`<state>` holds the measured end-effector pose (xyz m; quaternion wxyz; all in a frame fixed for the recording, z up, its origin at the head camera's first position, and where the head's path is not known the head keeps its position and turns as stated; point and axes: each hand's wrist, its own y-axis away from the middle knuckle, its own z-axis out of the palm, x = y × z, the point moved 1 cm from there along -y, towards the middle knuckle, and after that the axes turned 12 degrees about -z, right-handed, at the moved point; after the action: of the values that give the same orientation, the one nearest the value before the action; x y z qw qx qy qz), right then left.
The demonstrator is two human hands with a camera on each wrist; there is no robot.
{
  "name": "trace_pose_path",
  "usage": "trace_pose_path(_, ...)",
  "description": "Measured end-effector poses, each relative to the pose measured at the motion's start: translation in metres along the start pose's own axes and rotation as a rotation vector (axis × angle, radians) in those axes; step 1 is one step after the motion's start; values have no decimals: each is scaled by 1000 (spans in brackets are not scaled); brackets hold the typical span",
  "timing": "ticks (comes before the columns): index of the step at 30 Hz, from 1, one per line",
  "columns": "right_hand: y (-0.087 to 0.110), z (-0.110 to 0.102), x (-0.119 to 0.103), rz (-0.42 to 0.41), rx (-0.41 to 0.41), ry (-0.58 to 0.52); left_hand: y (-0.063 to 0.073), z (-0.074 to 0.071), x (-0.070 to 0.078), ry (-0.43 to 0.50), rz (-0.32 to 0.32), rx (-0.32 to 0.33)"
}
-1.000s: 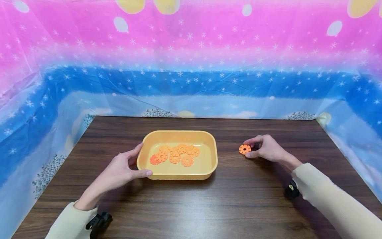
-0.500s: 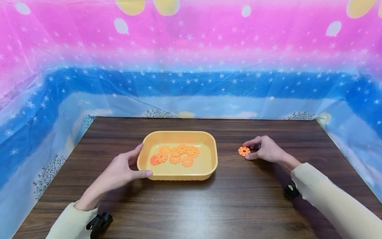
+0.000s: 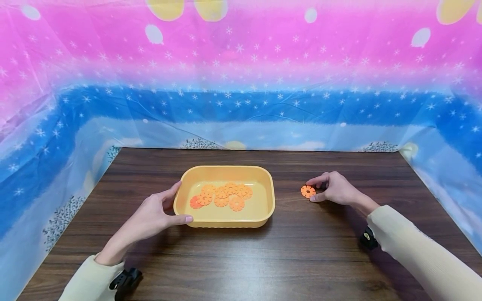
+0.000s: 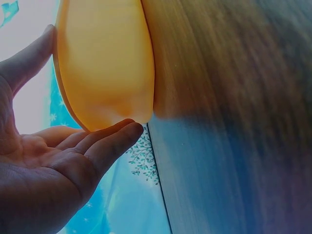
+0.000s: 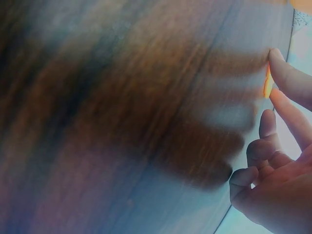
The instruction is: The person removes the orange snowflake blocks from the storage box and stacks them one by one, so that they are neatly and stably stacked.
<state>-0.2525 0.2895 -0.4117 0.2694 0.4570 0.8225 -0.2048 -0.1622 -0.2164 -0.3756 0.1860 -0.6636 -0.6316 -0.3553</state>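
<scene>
A yellow plastic basin (image 3: 260,209) stands on the table, with several orange notched snowflake discs (image 3: 236,203) lying in it, some overlapping. One disc (image 3: 196,202) at the left is redder. My left hand (image 3: 152,213) holds the basin's near left corner, thumb on the near side and fingers against the left end; in the left wrist view the fingers (image 4: 114,141) lie fairly straight along the wall. To the right of the basin, my right hand (image 3: 337,188) pinches a single orange snowflake disc (image 3: 303,192) between thumb and index finger, at or just over the tabletop.
Both things stand on a dark wood-grain table (image 3: 241,259). A pink and blue patterned cloth (image 3: 241,104) encloses its back and sides. A black strap device sits on each wrist, below the sleeves (image 3: 421,246).
The disc in my right hand has dropped slightly and tips a little flatter toward the table. My left hand and the basin have stayed put.
</scene>
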Motion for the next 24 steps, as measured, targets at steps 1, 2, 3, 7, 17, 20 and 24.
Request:
trace_pose_path(1, 0, 0, 0, 1, -1, 0, 0, 0, 0, 0, -1, -1)
trace_pose_path(2, 0, 0, -1, 4, -1, 0, 0, 0, 0, 2, -1, -1)
trace_pose_path(3, 0, 0, -1, 4, -2, 1, 0, 0, 0, 2, -1, -2)
trace_pose_path(7, 0, 0, -1, -1, -3, 3, 0, 0, 0, 2, -5, -4)
trace_pose_path(17, 1, -2, 1, -13, -5, -4, -1, 0, 0, 10, 13, -4)
trace_pose_path(20, 2, -5, -2, -16, -2, -24, -1, 0, 1, 11, 19, -5)
trace_pose_path(24, 1, -8, -9, -26, 4, -27, 0, 0, 1, 28, 24, -9)
